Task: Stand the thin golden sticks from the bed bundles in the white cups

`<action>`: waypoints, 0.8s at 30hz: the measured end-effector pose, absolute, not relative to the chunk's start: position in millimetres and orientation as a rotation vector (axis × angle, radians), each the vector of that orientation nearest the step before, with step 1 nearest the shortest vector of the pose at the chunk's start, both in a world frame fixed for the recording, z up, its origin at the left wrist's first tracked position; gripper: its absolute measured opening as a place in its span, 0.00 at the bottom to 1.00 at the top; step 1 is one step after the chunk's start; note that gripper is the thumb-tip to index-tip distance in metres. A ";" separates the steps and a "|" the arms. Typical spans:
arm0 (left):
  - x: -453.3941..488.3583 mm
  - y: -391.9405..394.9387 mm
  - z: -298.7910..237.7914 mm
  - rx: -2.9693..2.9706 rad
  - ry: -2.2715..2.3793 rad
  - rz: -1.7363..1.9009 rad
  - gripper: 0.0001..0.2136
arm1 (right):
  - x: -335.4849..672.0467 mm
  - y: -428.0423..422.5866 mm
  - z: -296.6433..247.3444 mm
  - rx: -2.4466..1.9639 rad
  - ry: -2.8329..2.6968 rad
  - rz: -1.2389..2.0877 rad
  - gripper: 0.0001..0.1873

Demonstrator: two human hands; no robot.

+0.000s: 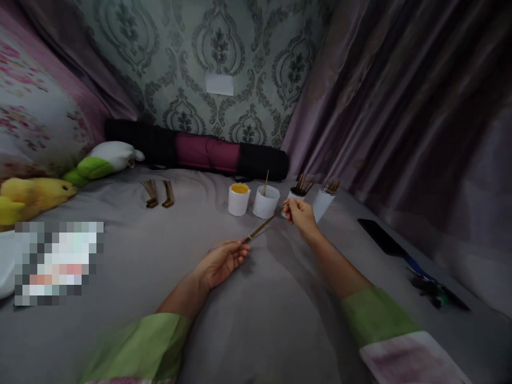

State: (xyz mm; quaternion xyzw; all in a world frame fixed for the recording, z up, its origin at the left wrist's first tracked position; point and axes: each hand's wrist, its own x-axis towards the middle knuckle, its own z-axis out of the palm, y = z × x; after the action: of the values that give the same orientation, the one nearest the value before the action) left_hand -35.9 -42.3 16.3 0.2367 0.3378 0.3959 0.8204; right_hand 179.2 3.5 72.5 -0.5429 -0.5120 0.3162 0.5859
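Note:
My left hand (226, 261) is closed on one end of a slender brown stick-like piece (260, 229) with a pale band near my fingers. It slants up and right toward my right hand. My right hand (300, 216) is pinched, fingertips together, just in front of a container of dark sticks (297, 193); what lies between the fingertips is too small to make out. Left of it stand a white cup (266, 204) with a thin yellowish stick upright in it and a white cup with yellow contents (239, 200). Another white container (323, 202) of brown sticks leans right.
Two small groups of brown sticks (150, 196) lie on the grey sheet (180, 234) at left. Plush toys (38, 197) sit at far left, near a pixelated patch. A black and maroon roll (208, 152) lines the wall. A dark flat object (382, 237) lies at right.

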 end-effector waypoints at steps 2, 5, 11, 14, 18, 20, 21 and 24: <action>-37.0 -42.2 16.5 0.492 0.708 0.843 0.06 | 184.7 5.8 79.6 -1.282 -1.168 0.719 0.12; -38.4 -42.4 17.3 0.473 0.684 0.833 0.06 | 194.5 10.6 93.7 -1.309 -1.153 0.689 0.11; -39.4 -43.1 20.8 0.439 0.693 0.832 0.06 | 210.3 24.3 125.0 -1.346 -1.138 0.612 0.11; -39.2 -43.9 23.1 0.432 0.694 0.837 0.06 | 214.5 32.2 140.3 -1.375 -1.141 0.565 0.11; -38.8 -44.4 24.9 0.417 0.697 0.829 0.06 | 219.7 45.6 157.1 -1.411 -1.145 0.510 0.12; -38.9 -44.0 24.1 0.415 0.697 0.827 0.06 | 223.0 53.5 162.9 -1.420 -1.142 0.482 0.12; -39.0 -43.6 23.3 0.416 0.692 0.827 0.06 | 224.7 57.4 165.1 -1.424 -1.142 0.471 0.12; -39.1 -42.2 20.7 0.418 0.670 0.827 0.06 | 229.9 68.6 169.3 -1.435 -1.164 0.426 0.11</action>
State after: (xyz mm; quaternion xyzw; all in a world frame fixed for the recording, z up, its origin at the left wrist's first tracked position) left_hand -39.1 -42.2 20.7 0.1976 0.3168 0.3915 0.8410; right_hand 229.9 68.6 169.3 -0.6146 -0.4987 0.1826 0.5832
